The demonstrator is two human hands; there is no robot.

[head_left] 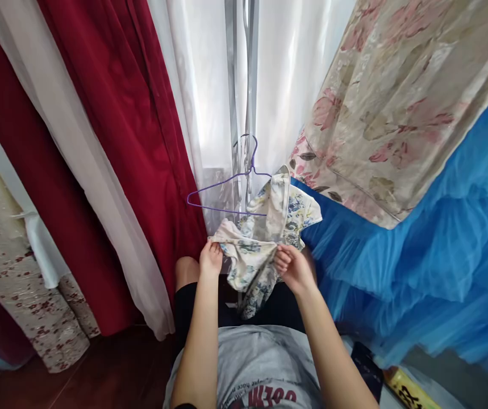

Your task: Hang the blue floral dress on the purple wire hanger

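left hand [211,258] pinches floral garment [265,238] at its left edge | right hand [291,266] grips its right edge | purple hanger [226,190] just above garment, partly inside | red curtain [128,142] left of garment

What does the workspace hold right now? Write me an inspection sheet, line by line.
Surface: dark wooden floor; the person's lap sits under the work.
Job's things: floral garment, partly draped on a purple wire hanger.
Clutter: dark flat item and yellow packet at lower right.
Hands: left hand and right hand each pinch the garment's lower edge.
Cables: nothing seen.
Surroundings: red curtain, white sheer curtain, blue tulle, floral fabric.
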